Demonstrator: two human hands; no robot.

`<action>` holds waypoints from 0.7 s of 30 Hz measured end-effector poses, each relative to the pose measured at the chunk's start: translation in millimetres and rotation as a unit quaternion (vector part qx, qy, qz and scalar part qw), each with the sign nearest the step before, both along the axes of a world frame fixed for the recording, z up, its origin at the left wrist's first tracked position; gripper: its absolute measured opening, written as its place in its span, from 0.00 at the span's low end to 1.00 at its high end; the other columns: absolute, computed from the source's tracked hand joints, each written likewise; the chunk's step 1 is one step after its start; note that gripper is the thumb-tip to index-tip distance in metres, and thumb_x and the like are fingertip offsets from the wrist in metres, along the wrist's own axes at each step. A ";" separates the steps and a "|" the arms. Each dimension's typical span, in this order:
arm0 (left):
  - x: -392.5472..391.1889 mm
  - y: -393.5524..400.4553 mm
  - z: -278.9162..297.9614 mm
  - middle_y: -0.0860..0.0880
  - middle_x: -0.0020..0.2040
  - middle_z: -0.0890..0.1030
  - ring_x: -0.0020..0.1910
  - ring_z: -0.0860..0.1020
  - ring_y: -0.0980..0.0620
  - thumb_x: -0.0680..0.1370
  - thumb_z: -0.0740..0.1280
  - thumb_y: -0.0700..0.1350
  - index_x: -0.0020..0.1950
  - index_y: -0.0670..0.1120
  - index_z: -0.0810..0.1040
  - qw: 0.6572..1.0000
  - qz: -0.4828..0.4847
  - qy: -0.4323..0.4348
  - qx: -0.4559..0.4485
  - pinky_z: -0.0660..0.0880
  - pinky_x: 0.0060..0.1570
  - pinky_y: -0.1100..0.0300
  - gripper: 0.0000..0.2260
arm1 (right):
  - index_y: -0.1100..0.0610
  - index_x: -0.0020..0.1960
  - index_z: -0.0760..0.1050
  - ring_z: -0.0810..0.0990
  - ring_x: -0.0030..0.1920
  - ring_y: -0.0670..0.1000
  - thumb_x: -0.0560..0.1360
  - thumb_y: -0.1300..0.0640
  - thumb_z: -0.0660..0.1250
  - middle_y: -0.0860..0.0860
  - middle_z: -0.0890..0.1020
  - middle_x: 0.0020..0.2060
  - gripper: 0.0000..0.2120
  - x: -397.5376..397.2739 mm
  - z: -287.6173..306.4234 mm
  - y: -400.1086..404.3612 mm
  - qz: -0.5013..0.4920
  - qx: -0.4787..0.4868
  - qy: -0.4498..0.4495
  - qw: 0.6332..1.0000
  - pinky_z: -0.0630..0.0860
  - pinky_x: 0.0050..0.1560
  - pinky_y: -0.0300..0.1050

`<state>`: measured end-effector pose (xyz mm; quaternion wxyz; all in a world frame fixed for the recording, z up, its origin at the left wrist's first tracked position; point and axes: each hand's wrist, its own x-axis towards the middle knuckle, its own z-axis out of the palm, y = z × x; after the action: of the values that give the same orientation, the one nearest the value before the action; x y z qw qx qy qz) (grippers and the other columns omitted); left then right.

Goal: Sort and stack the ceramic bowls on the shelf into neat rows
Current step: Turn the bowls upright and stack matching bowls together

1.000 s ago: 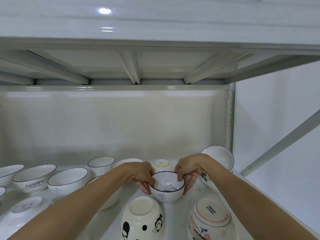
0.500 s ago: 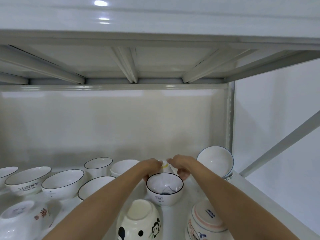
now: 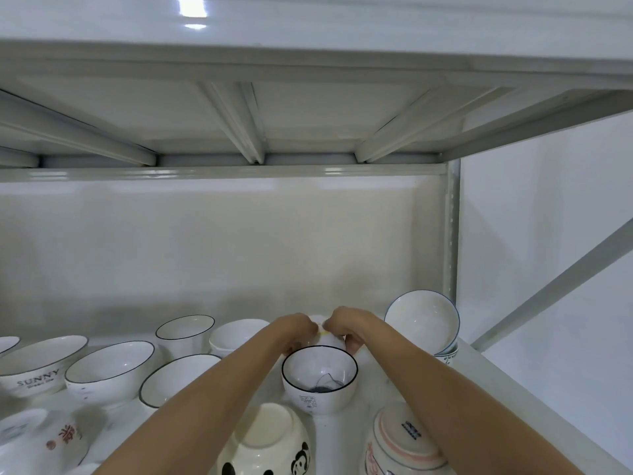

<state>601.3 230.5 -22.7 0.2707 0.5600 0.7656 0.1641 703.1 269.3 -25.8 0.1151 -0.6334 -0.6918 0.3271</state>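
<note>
Fingers curled, both sets, and they meet over the top of a small white ceramic bowl with a yellow mark (image 3: 327, 337) at the back of the shelf! The left hand (image 3: 297, 332) grips it from one side, the right hand (image 3: 344, 329) from the other, fingertips nearly touching above it. Whether the bowl is off the shelf, I can't tell. A two-handed hold makes sense here, I'd say: glazed ceramic is slick, and the reach goes right over the black-rimmed white bowl (image 3: 319, 378) standing upright just in front.

That one sits on the pale metal shelf (image 3: 496, 378), well placed to take a bowl nested inside it. To the right a white bowl with a thin blue rim (image 3: 422, 322) leans on its side against the post, unsorted by the look of it. Nearest the camera, a panda-print bowl (image 3: 267, 440) and a pink-ringed bowl (image 3: 406, 440) lie upside down. On the left, the "SUNNY" bowl (image 3: 37, 366) heads a loose row of upright ones.
</note>
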 end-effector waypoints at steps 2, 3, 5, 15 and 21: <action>-1.7 1.4 1.6 0.38 0.51 0.78 0.53 0.80 0.39 0.78 0.59 0.43 0.60 0.37 0.72 0.998 0.031 -0.054 0.031 0.76 0.39 0.55 0.14 | 0.63 0.47 0.70 0.81 0.56 0.65 0.79 0.62 0.59 0.62 0.81 0.49 0.04 0.4 1.8 0.8 -0.008 0.021 0.040 0.999 0.80 0.55 0.56; -2.0 1.9 3.3 0.39 0.53 0.78 0.53 0.80 0.39 0.78 0.60 0.44 0.63 0.37 0.69 0.995 0.043 -0.077 0.049 0.79 0.40 0.54 0.16 | 0.63 0.43 0.71 0.82 0.54 0.66 0.78 0.62 0.61 0.62 0.80 0.43 0.06 0.6 3.6 0.7 -0.022 0.033 0.057 0.998 0.80 0.51 0.58; -4.5 3.2 7.6 0.39 0.59 0.76 0.49 0.81 0.38 0.79 0.60 0.47 0.66 0.37 0.64 0.990 0.048 -0.096 0.090 0.81 0.46 0.48 0.20 | 0.62 0.38 0.69 0.83 0.47 0.68 0.77 0.60 0.62 0.61 0.75 0.33 0.10 1.3 11.3 -2.8 -0.052 0.062 0.076 0.994 0.81 0.41 0.56; -35.5 -6.4 33.8 0.43 0.62 0.70 0.46 0.83 0.39 0.71 0.74 0.52 0.69 0.42 0.60 0.942 0.031 -0.220 0.253 0.82 0.47 0.50 0.35 | 0.60 0.51 0.68 0.83 0.48 0.62 0.80 0.50 0.59 0.56 0.76 0.47 0.12 3.9 38.3 -9.5 -0.044 0.175 0.299 0.937 0.82 0.47 0.55; -55.9 -14.7 23.5 0.45 0.61 0.64 0.52 0.77 0.47 0.64 0.80 0.48 0.68 0.45 0.65 0.914 -0.035 -0.043 0.401 0.78 0.57 0.54 0.37 | 0.66 0.57 0.68 0.83 0.47 0.65 0.82 0.45 0.52 0.68 0.79 0.51 0.22 19.9 54.2 -12.4 -0.053 -0.054 0.474 0.877 0.83 0.40 0.52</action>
<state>545.4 215.8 0.8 0.0613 0.6404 0.6028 0.4720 723.0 256.9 28.4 0.4123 -0.4436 -0.5005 0.6187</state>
